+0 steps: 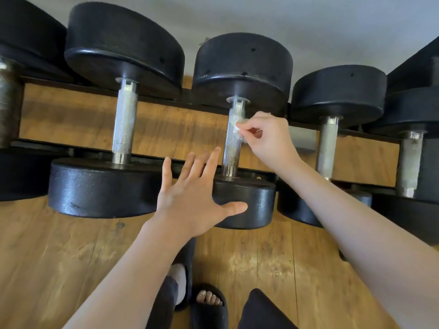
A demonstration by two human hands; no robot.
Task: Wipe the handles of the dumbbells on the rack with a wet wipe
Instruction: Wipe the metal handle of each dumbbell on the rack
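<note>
We pinch a small crumpled wet wipe point(238, 125) between the thumb and fingertips of our right hand point(268, 136), the fingers curled in together around it. The wipe presses against the upper part of the knurled metal handle point(232, 148) of the middle dumbbell point(242, 65), just below the collar where the handle meets the far weight head.

Our left hand point(192, 198) is spread, fingers straight and apart. The thumb lies along the rim of that dumbbell's near weight head point(254, 205), and the palm and fingers cover its left side, with the fingertips reaching toward the lower end of the handle. Whether the fingertips touch the handle, we cannot tell.

The dumbbell rests across the two black rails of the rack point(154, 160), one head beyond the far rail and one in front of the near rail. Just to its left sits a larger dumbbell point(123, 43) with a bare silver handle; to its right a smaller dumbbell point(337, 91), whose near head is partly hidden by our right forearm. More dumbbells fill the rack at both edges of the view, only partly seen.

Beneath the rack and around us is a wooden floor point(59, 257). At the bottom we see our feet in black slide sandals point(209, 305), dark trouser legs above them.
</note>
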